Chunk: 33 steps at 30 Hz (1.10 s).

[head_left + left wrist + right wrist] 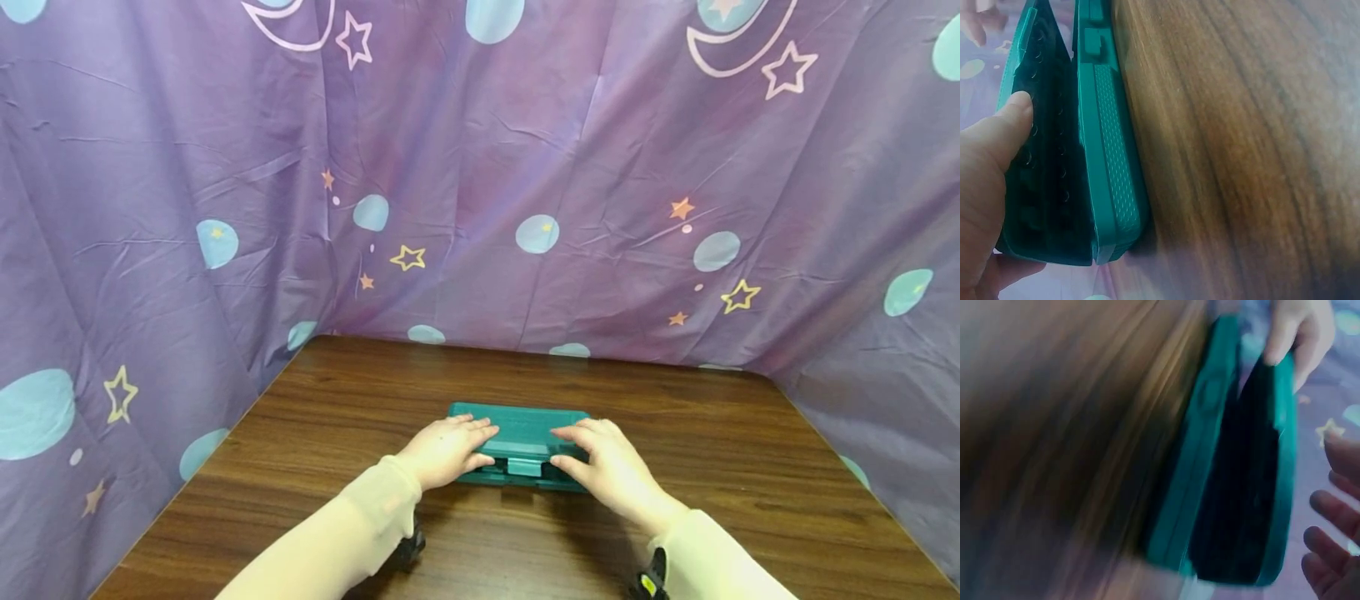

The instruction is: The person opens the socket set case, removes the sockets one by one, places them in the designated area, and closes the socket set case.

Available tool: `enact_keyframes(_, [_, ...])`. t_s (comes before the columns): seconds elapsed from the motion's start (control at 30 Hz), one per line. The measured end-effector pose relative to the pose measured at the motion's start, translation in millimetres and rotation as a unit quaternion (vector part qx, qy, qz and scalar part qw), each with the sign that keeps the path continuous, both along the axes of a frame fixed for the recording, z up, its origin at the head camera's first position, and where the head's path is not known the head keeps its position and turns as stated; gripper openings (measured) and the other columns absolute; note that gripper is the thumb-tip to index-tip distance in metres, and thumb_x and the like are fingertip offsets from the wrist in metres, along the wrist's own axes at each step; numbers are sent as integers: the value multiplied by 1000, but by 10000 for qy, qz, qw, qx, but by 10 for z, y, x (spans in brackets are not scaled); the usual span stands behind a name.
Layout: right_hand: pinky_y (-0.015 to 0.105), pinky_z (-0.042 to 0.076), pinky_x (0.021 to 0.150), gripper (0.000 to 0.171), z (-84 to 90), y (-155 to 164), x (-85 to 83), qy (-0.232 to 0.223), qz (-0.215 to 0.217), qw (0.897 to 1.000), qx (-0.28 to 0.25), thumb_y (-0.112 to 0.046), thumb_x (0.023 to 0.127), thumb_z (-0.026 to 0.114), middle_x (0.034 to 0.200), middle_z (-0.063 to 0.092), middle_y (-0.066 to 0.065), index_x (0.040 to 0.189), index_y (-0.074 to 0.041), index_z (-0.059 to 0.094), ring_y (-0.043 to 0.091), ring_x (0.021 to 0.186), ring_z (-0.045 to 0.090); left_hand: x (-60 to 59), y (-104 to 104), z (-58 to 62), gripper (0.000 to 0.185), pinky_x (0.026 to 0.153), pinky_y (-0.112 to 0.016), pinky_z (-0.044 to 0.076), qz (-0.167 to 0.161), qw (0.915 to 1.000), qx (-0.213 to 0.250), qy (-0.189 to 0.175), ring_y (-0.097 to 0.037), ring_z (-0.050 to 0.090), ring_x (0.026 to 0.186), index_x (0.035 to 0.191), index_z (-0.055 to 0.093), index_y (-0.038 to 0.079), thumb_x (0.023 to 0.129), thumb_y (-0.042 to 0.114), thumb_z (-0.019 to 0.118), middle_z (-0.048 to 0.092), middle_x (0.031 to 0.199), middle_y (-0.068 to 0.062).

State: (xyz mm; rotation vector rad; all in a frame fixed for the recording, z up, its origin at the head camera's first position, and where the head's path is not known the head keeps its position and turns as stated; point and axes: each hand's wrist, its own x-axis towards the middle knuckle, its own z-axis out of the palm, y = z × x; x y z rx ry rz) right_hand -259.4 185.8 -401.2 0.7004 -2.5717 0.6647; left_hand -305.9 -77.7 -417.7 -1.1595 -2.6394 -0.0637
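1. On the wooden table (pixel 735 450), dark brown with visible grain, a teal plastic case (pixel 525 437) lies near the front edge, centred between both forearms.
2. Around the table on three sides hangs a purple cloth backdrop (pixel 480 167) printed with pale blue discs, outlined stars and crescent moons.
3. No brand, label or legible writing shows on the case or the cloth.
4. The case has a latch tab (pixel 525 467) on its near long edge and a diamond-textured band along the side of its lower shell (pixel 1116 162).
5. In both wrist views the lid (pixel 1041 156) stands apart from the lower shell, with a dark interior showing between them; the right wrist view is motion-blurred.
6. The left hand (pixel 446 450) rests on the left end of the case, fingers over the top and thumb curled at the near edge; in the left wrist view the thumb (pixel 1007 125) presses against the lid edge.
7. The right hand (pixel 611 462) holds the right end the same way, fingers over the top, thumb at the near edge.
8. Both sleeves are cream-coloured.
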Motion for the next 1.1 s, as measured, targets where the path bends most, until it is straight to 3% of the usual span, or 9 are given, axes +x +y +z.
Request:
enact_keyframes(0.1, [51, 48, 91, 47, -22, 79, -50, 733, 299, 9936, 805, -21, 74, 83, 113, 67, 6, 117, -8, 69, 33, 108, 60, 3, -1, 5, 51, 105, -38, 41, -30, 10000, -3, -9, -29, 53, 124, 135, 56, 9, 96, 41, 56, 57, 135, -9])
enact_keyframes(0.2, [52, 47, 94, 53, -72, 104, -70, 769, 431, 9895, 1142, -20, 74, 83, 121, 65, 13, 123, -8, 66, 37, 114, 58, 15, -3, 8, 51, 104, -38, 41, -27, 10000, -23, 8, -29, 54, 124, 135, 57, 9, 96, 42, 56, 57, 134, -9])
enact_keyframes(0.43, [47, 52, 86, 49, -213, 117, -97, 1364, 557, 9769, 1550, -14, 71, 83, 112, 69, 15, 118, -10, 69, 34, 103, 66, 35, 1, 5, 52, 105, -39, 40, 90, 9999, -108, -78, -29, 52, 125, 137, 55, 12, 96, 44, 54, 55, 137, -7])
enact_keyframes(0.67, [44, 55, 82, 48, -205, 103, -95, 1683, 395, 9665, 1898, -8, 71, 82, 108, 71, 12, 116, -13, 70, 31, 98, 68, 20, 2, -11, 52, 105, -39, 40, 93, 9999, -136, -14, -28, 52, 126, 138, 55, 13, 96, 45, 53, 55, 137, -6])
enact_keyframes(0.9, [41, 56, 79, 40, -207, 99, -100, 2080, 502, 9572, 1946, -3, 72, 78, 103, 72, 11, 111, -10, 70, 29, 92, 69, 22, -3, -7, 52, 106, -39, 39, 85, 9999, -95, -57, -28, 51, 126, 138, 54, 12, 97, 44, 52, 55, 138, -7])
enact_keyframes(1.1, [39, 56, 79, 36, -202, 106, -123, 2352, 692, 9478, 2039, -2, 73, 76, 99, 72, 11, 108, -5, 69, 27, 89, 69, 56, -32, 1, 54, 108, -44, 36, 171, 9987, 172, -447, -29, 46, 131, 141, 50, 12, 97, 44, 53, 51, 142, -6])
